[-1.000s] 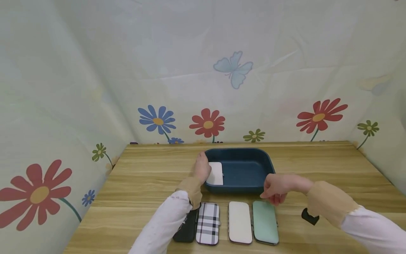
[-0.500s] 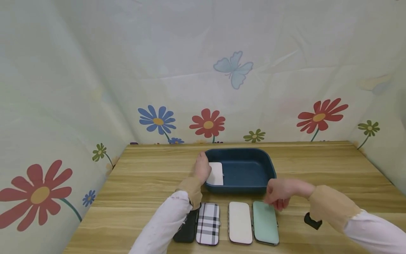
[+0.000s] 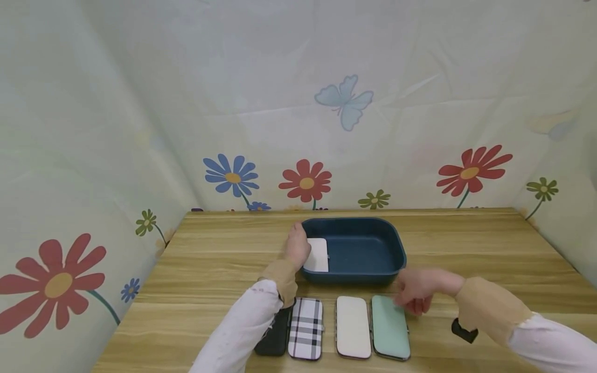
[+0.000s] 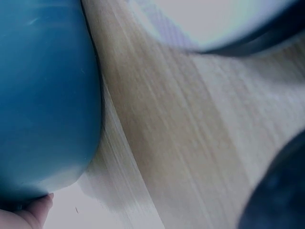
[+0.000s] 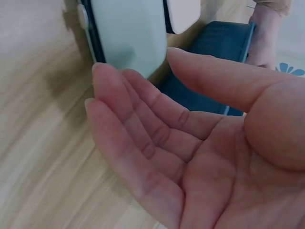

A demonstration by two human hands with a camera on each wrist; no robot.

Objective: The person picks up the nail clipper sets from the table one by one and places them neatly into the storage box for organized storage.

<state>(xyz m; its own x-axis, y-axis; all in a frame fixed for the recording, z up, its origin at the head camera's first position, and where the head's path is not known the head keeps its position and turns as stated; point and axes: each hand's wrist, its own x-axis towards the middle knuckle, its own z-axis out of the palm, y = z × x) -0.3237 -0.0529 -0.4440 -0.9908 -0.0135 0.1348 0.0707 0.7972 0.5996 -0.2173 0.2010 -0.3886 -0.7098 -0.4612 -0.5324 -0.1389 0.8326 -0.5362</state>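
Observation:
A dark blue plastic bin (image 3: 361, 256) stands at the middle of the table, with a white slim case (image 3: 317, 255) inside its left end. My left hand (image 3: 297, 246) holds the bin by its left end; a fingertip shows against the bin's wall in the left wrist view. Over the far right corner of a mint green slim case (image 3: 391, 327) hovers my right hand (image 3: 420, 290). In the right wrist view its thumb (image 5: 209, 71) stands apart from loosely bent fingers (image 5: 138, 138), nothing between them. The green case lies flat, a small clasp on its right side.
Left of the green case lie a cream case (image 3: 353, 327), a plaid case (image 3: 305, 329) and a black case (image 3: 275, 334), the black one partly hidden by the left sleeve. A flowered curtain (image 3: 261, 103) hangs behind the wooden table (image 3: 224, 248).
My right hand has come down and slightly right, from the bin's front right corner toward the green case's far end. The left hand and the bin have stayed put.

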